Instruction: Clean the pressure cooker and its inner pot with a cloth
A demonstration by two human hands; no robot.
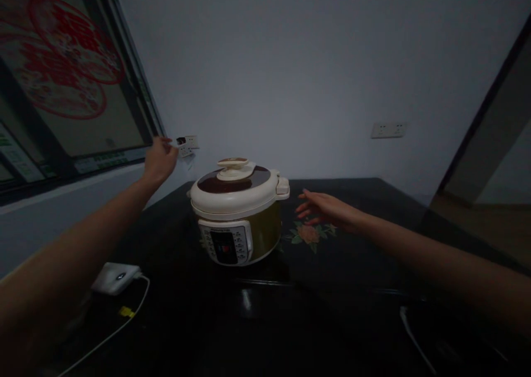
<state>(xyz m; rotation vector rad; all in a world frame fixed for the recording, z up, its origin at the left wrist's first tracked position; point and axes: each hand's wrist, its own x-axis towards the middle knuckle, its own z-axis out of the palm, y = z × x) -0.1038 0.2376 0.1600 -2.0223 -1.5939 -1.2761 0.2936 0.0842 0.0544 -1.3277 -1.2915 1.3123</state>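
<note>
A pressure cooker [236, 211] with a cream rim, brown lid top and olive body stands upright on the dark glossy table [257, 327]. Its front panel, with a dark display, faces me. My left hand [161, 158] reaches out to the far left, beside a wall socket [191, 141]. Its fingers are pinched together near a small white and black item, too small and dim to name. To the right of the cooker hovers my right hand [321, 208], fingers apart and holding nothing. It does not touch the cooker.
A white power bank [116, 277] with a cable [143, 297] lies at the table's left, near a small yellow tag [126, 312]. Another white cable [409, 327] lies front right. A second socket [389, 130] is on the back wall. The window [78, 73] is on the left.
</note>
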